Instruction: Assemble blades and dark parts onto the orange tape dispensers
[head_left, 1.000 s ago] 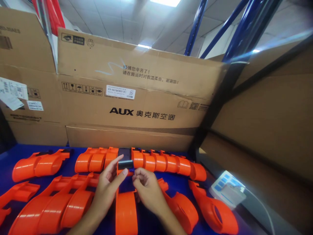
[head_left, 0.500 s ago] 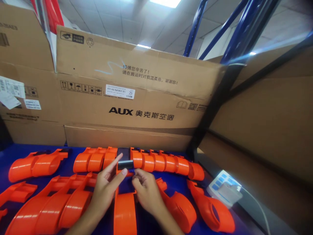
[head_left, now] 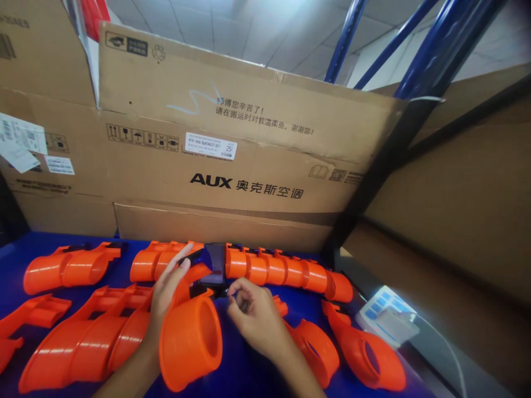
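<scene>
My left hand (head_left: 168, 287) holds an orange plastic part (head_left: 191, 342) whose wide ring end is turned toward the right, its upper end with a dark blue and black piece (head_left: 199, 257) by my fingers. Near the middle, my right hand (head_left: 249, 304) has its fingers curled, with the fingertips close to a small dark item beside the orange part; what they pinch is too small to make out. Behind both hands a dark rectangular device (head_left: 214, 265) stands between rows of orange parts.
A back row of orange parts (head_left: 276, 270) lines the blue surface (head_left: 244, 367). More orange parts lie at left (head_left: 83, 342) and right (head_left: 365, 356). A white power strip (head_left: 385, 315) with a cable sits at right. Cardboard (head_left: 257, 221) and a blue rack post (head_left: 431, 83) stand behind.
The orange part between my hands has tilted and turned, its ring now facing right. My left hand has moved slightly left and rotated. The view has shifted a little.
</scene>
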`<state>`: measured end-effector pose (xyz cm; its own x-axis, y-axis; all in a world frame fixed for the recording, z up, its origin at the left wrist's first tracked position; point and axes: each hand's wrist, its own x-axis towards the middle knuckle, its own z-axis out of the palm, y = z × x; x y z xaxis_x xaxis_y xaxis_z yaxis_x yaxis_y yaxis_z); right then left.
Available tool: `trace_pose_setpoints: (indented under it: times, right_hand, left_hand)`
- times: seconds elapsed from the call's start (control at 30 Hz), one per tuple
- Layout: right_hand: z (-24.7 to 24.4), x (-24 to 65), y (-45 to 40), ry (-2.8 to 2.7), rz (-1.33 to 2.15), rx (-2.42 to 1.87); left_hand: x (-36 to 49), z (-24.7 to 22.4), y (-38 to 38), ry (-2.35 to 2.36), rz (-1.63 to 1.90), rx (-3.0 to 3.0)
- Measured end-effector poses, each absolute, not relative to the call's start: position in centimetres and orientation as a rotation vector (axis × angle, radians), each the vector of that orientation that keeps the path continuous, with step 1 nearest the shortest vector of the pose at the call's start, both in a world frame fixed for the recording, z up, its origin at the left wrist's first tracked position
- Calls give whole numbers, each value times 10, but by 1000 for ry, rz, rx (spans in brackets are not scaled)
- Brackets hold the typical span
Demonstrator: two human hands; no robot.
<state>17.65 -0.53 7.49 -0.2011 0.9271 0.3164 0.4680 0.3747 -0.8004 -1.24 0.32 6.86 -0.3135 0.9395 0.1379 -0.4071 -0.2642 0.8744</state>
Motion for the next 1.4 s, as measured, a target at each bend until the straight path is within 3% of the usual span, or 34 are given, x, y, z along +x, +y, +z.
trace_pose_setpoints:
  times: [0.3, 0.57, 0.83, 1.4]
  right_hand:
    - [79, 171, -11, -2050, 715, -1204]
    - [83, 181, -4, -1885, 704, -1113]
    - [73, 180, -4, -1868, 397, -1081]
    - [71, 184, 1, -2117, 147, -1036]
  left_hand:
    - [-2, 86, 0, 967, 1618, 819]
    - [6, 73, 0, 870, 1449, 905]
    - [13, 58, 5, 841, 1316, 985]
    - [15, 60, 0, 751, 1194, 983]
